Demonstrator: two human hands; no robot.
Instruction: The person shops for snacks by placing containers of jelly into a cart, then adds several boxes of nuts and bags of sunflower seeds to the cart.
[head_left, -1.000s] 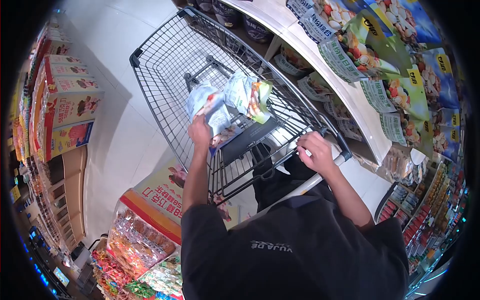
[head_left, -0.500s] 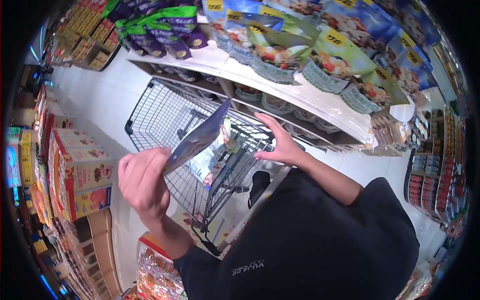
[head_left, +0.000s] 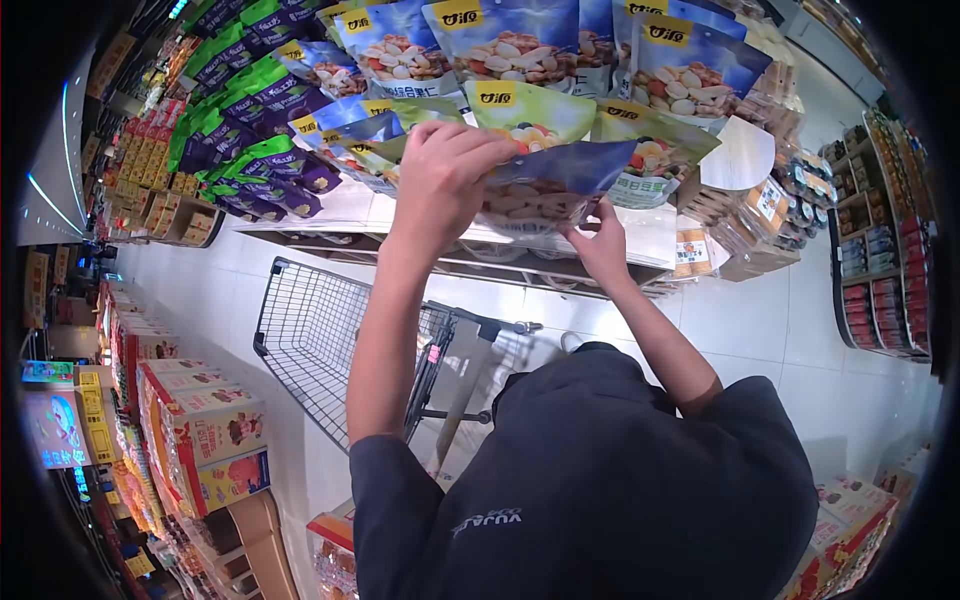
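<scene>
A blue bag of nuts point(head_left: 555, 185) hangs tilted over the front of the display shelf. My left hand point(head_left: 450, 175) grips its upper left edge, fingers closed over the top. At the lower right corner of the bag is my right hand point(head_left: 606, 248), thumb in front and fingers partly hidden behind the bag. Behind it stand green bags point(head_left: 530, 115) with the same yellow label, and more blue bags point(head_left: 500, 45) are farther back. Below my left forearm is a wire shopping cart point(head_left: 310, 335); the forearm hides part of its basket.
Purple and green bags point(head_left: 270, 175) fill the display's left side. Clear packs point(head_left: 750, 215) lie at its right end. Stacked printed boxes point(head_left: 205, 430) stand left of the cart. Another stocked shelf point(head_left: 880, 235) is at far right, across white floor tiles point(head_left: 740, 320).
My left hand has carried the blue bag from above the cart up and right to the shelf. My right hand, open before, has moved to the bag's lower corner. The view has shifted.
</scene>
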